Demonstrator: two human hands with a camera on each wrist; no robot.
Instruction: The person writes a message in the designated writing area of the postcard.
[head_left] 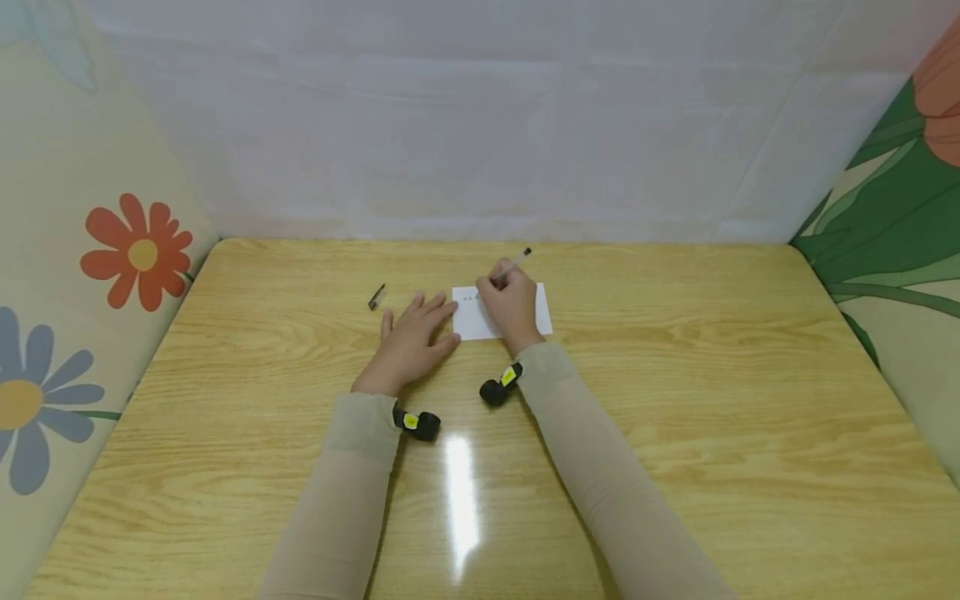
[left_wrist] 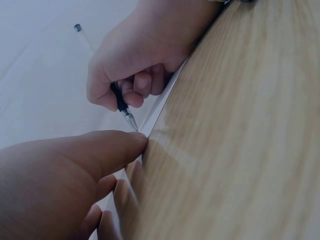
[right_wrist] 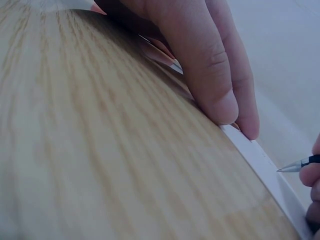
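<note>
The head view alone takes in the dark-clipped pen cap [head_left: 377, 297], lying on the wooden table [head_left: 675, 417] just left of the left hand's fingertips, and the short row of small marks [head_left: 469, 298] on the white paper [head_left: 474, 322], left of the right hand [head_left: 515, 307]. That hand hides the pen's tip from above; the left wrist view shows the black grip and metal point, and the right wrist view shows the point close over the paper, though whether it touches I cannot tell.

The left hand [head_left: 414, 337] lies flat with fingers loosely spread and holds nothing; its thumb and index fingertips rest on the paper's left edge. The right hand is curled closed, pinching the pen [head_left: 516, 261], whose rear end slants up beyond the knuckles. The paper extends from the left fingertips to under the right hand and past it.
</note>
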